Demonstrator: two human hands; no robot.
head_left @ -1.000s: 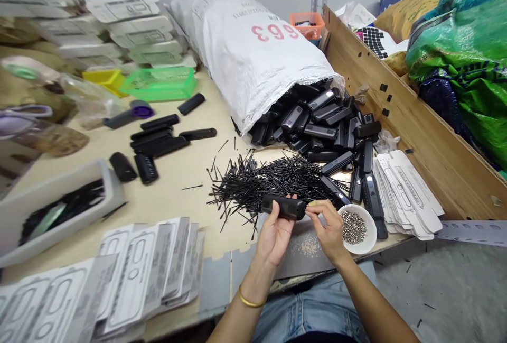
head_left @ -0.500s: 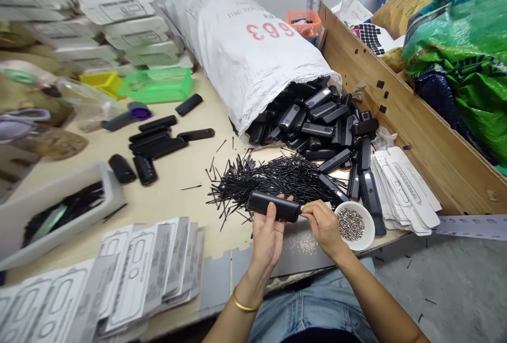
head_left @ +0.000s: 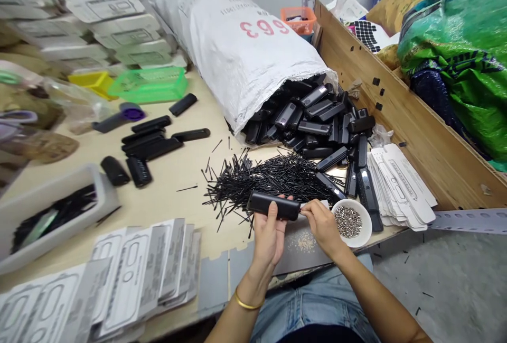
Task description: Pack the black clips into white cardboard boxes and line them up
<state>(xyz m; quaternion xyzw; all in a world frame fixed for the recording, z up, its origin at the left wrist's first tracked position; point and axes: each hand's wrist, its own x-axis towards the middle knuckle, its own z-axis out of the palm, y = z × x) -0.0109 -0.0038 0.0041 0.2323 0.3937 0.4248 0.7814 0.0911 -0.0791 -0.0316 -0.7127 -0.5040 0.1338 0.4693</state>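
My left hand [head_left: 270, 232] is closed round a black elongated plastic handle-like piece [head_left: 273, 205], thumb on its upper face. At that piece's right end, the fingers of my right hand [head_left: 322, 225] are pinched together; whatever lies between them is too small to make out. Just behind both hands spreads a heap of thin black sticks [head_left: 273, 176]. Beside my right hand stands a white bowl [head_left: 367, 226] of small shiny metal parts [head_left: 347, 221]. Tiny pale bits [head_left: 303, 242] lie on a grey patch of the table below my hands.
A big white sack [head_left: 237, 42] spills black plastic pieces [head_left: 317, 116]. Printed cards lie in stacks at right [head_left: 400, 184] and front left [head_left: 130, 274]. A white bin [head_left: 106, 189] holds black parts. A wooden board [head_left: 407, 105] edges the table's right side.
The view has shifted slightly, so the table's things appear a little further left. My hands keep the same hold on the black piece.
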